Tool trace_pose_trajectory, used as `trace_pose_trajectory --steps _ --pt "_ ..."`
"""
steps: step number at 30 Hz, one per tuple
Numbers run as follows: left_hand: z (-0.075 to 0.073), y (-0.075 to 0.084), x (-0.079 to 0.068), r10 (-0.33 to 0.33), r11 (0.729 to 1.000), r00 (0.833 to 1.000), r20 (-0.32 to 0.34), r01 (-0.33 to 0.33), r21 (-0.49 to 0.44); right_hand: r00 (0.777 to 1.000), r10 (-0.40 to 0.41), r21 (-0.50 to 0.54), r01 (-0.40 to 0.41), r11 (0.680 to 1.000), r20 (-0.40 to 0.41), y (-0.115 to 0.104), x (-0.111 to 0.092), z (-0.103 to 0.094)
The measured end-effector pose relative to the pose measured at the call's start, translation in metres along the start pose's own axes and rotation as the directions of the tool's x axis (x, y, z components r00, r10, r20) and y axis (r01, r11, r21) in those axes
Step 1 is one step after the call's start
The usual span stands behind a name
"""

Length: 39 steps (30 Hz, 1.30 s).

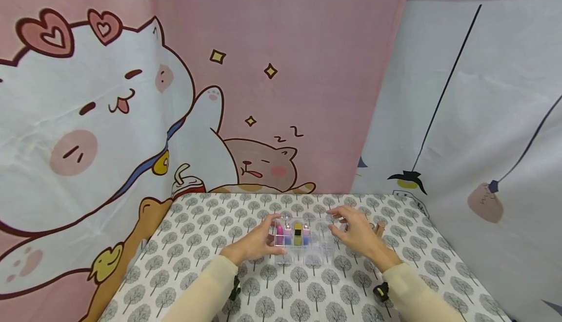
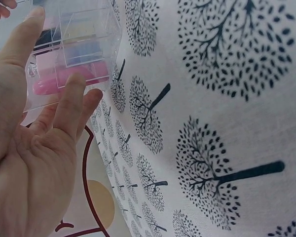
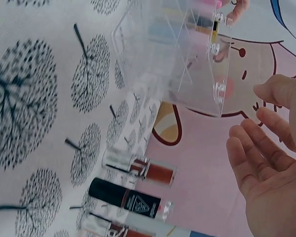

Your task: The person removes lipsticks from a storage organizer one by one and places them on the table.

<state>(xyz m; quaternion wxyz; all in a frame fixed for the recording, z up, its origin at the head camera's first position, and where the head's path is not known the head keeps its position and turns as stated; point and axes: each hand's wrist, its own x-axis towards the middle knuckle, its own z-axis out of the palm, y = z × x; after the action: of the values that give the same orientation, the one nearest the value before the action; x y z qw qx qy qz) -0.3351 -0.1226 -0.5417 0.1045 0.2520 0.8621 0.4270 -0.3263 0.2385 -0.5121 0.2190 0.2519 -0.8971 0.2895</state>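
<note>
A clear plastic organizer box (image 1: pixel 313 258) stands on the tablecloth, with small compartments. Along its left part sit a bright pink tube (image 1: pixel 279 234), pink-and-blue bottles and a yellow bottle with a black band (image 1: pixel 298 234); the right-hand compartments look bare. My left hand (image 1: pixel 254 241) grips the box's left end, thumb on the near side and fingers round the far corner. In the left wrist view its fingers (image 2: pixel 71 101) lie beside the pink tube. Just right of the box my right hand (image 1: pixel 354 231) hovers with fingers spread and nothing in them, the palm (image 3: pixel 271 192) facing the box.
Beyond my right hand several lip gloss tubes stand on the cloth: one with a reddish-brown part (image 3: pixel 159 174), then a black one (image 3: pixel 124 196), then another reddish one. The tree-print tablecloth (image 1: pixel 298 290) meets cartoon-printed hangings (image 1: pixel 307 92) at the back and sides.
</note>
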Motion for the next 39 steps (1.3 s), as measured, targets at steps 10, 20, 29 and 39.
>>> trace_pose_trajectory --steps 10,20,29,39 --pt "-0.001 0.001 0.0 0.002 1.0 1.0 0.004 -0.002 -0.001 0.998 -0.068 0.026 0.068 0.997 -0.007 -0.011 0.006 0.016" --pt "-0.001 0.002 0.001 0.001 1.0 1.0 0.005 -0.001 0.011 0.995 -0.028 0.068 0.022 0.997 0.095 -0.018 0.01 0.026" --pt "0.0 0.003 -0.001 -0.013 1.0 1.0 0.0 0.013 -0.027 0.988 -0.016 0.108 -0.001 0.994 0.156 -0.022 0.013 0.036" --pt "0.0 0.004 -0.002 -0.011 0.999 1.0 0.003 0.011 -0.041 0.989 0.0 0.093 -0.014 0.996 0.15 -0.025 0.012 0.046"
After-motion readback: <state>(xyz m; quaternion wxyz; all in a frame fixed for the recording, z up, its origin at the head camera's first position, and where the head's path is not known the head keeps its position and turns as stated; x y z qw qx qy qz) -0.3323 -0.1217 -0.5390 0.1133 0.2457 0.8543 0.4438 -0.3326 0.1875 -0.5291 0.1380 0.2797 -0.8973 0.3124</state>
